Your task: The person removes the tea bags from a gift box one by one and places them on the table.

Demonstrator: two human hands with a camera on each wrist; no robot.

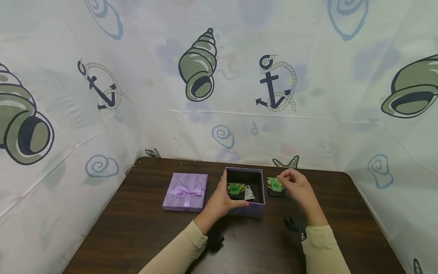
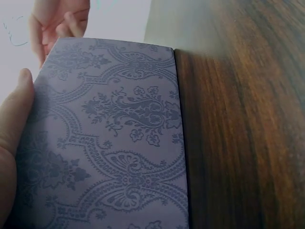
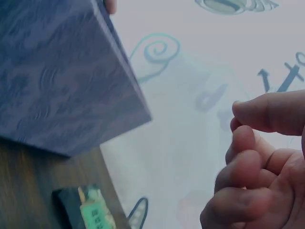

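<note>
My left hand grips a purple patterned box, its thumb along the front rim and its fingers on the left side. The box stands uncovered. Inside lie a small dark packet with a green label and a white-and-grey printed piece. My right hand hovers right of the box, fingers loosely bent, with nothing visible between them in the right wrist view. A second green-labelled packet lies on the table beside the box, partly overlapped by that hand in the head view.
A purple lid with a ribbon bow lies left of the box on the dark wooden table. Behind the table hangs a pale cloth printed with shells and anchors, which also covers both sides.
</note>
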